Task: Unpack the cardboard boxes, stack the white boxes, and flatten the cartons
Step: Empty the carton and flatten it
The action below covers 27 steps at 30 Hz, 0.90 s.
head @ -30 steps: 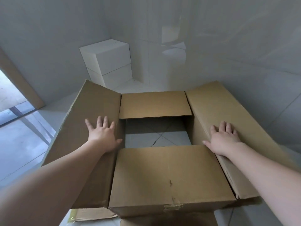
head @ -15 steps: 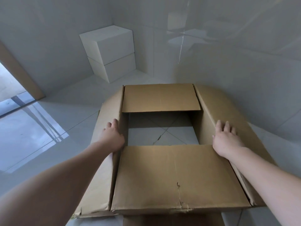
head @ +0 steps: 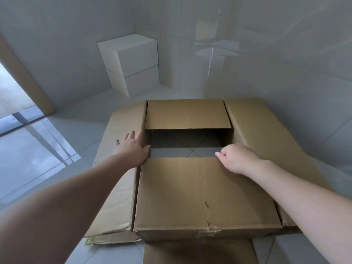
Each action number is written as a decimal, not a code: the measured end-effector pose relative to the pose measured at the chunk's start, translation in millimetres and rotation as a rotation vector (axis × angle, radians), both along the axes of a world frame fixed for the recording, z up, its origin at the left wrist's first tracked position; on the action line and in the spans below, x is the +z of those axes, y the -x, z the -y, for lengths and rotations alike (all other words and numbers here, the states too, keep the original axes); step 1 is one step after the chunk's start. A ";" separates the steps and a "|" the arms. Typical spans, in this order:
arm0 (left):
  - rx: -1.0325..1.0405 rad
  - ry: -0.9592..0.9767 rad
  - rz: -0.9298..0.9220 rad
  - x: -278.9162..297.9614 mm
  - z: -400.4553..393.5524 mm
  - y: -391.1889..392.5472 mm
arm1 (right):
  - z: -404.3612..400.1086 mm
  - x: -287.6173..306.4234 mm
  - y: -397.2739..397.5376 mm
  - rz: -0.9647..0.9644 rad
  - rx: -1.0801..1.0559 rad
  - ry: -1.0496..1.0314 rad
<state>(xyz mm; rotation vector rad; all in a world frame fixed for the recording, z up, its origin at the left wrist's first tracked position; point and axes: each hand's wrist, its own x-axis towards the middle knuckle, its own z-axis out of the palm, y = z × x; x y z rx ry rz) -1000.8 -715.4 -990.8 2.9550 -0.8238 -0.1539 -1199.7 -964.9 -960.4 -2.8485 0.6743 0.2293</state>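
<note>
Two white boxes (head: 131, 64) stand stacked one on the other in the far corner, where the tiled floor (head: 47, 149) meets the glossy grey walls (head: 247, 54), well apart from the carton. At the far left a wooden door frame (head: 24, 77) borders a bright opening, and light reflects off the floor tiles beside it. Nothing lies between the stack and the carton.

The cardboard carton (head: 200, 191) sits on the floor directly below the camera, open at top and bottom, so floor tiles show through its middle. Its four flaps are spread outward: one far, one near, one to each side. The near flap has a small tear along its centre crease and a scrap of tape at its edge.

The left hand (head: 132, 147) lies flat, fingers straight and spread, pressing on the left flap beside the opening. The right hand (head: 236, 159) has its fingers curled round the inner edge at the near right corner of the opening, thumb pointing left.
</note>
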 end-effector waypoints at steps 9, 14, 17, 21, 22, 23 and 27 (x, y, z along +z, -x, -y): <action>0.045 0.221 0.057 61.5 -8.9 -21.7 | -2.4 85.8 34.1 0.102 0.028 -0.004; 0.240 0.133 -0.121 42.4 -46.2 -33.4 | -11.7 109.4 53.7 -0.183 0.102 -0.286; 0.353 0.072 -0.207 19.6 -70.2 -27.9 | -19.2 116.1 66.6 -0.328 0.219 -0.370; 0.434 0.058 -0.260 -3.5 -87.3 -16.6 | -38.3 111.7 90.8 -0.533 0.347 -0.309; 0.435 0.056 -0.268 -6.0 -88.5 -14.8 | -44.5 107.1 97.9 -0.575 0.357 -0.280; 0.418 0.054 -0.267 -7.4 -88.3 -14.1 | -50.7 101.6 103.6 -0.605 0.367 -0.253; 0.305 0.044 -0.241 -6.9 -75.9 -17.6 | -65.1 72.8 109.0 -0.614 0.432 -0.226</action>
